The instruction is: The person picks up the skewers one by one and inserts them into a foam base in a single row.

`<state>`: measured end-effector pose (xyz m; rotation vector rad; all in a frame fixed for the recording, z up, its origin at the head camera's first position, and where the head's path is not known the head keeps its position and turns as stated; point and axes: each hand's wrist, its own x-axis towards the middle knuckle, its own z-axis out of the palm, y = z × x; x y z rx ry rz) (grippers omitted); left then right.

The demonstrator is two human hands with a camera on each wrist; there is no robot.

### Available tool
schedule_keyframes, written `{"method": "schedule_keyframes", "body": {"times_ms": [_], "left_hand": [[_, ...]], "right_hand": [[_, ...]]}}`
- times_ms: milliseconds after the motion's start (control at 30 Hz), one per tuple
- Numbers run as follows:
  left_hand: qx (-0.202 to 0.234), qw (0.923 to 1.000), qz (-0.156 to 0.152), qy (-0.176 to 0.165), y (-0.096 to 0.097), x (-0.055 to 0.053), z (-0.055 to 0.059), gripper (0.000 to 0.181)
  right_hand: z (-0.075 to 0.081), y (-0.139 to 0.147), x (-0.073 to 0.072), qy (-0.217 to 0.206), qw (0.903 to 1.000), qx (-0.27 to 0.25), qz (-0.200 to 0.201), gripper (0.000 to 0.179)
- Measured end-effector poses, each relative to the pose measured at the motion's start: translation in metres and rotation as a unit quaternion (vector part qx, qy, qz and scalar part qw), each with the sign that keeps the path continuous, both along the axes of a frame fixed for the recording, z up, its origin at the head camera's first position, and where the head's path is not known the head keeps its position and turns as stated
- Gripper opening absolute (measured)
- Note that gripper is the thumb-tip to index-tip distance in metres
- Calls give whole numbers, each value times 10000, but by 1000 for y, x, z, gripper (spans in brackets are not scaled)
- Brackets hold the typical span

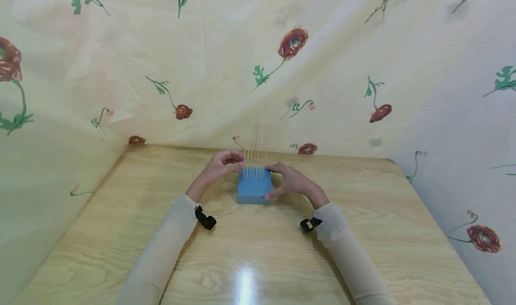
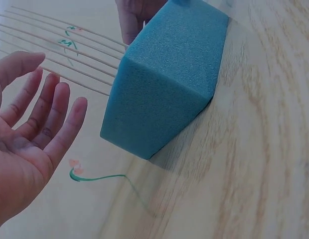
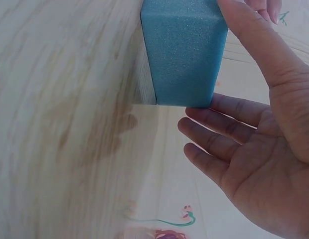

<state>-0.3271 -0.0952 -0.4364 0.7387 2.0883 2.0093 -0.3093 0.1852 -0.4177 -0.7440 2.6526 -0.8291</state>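
A blue foam block (image 1: pixel 254 189) sits on the wooden table, with several thin wooden skewers (image 1: pixel 253 157) standing upright in a row in its top, toward the far side. My left hand (image 1: pixel 225 164) is at the left end of that row. In the left wrist view its thumb and fingertips (image 2: pixel 37 72) meet around the nearest skewer, above the block, while the other fingers spread loosely. My right hand (image 1: pixel 292 182) holds the block from the right: its thumb lies on the near corner, and its fingertips (image 3: pixel 199 112) touch the far side.
The wood-grain table (image 1: pixel 258 242) runs back to a pale cloth (image 1: pixel 225 49) printed with red flowers, which hangs behind and along both sides. Both forearms lie over the table, each with a black strap (image 1: pixel 206 219) and small camera at the wrist.
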Motion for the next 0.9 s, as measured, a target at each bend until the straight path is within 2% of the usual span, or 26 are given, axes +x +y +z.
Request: {"method": "schedule_keyframes", "body": {"times_ms": [267,367,633,900], "left_hand": [[76,10000,37,-32,-6,2,6,33],[70,9999,81,38,-10,0,10,33],[105,9996,245,-65,-21,0,19,39],[3,9986,531,-53,-28,-1,29,25]], "right_hand": [[-1,-3,0,8,10000,-23,-14,105],[0,-4,-1,21,10000,18,-20,105],[1,-3,0,67,10000,54,49,107],[4,-3,-2,-1,9999,-81,62,112]]}}
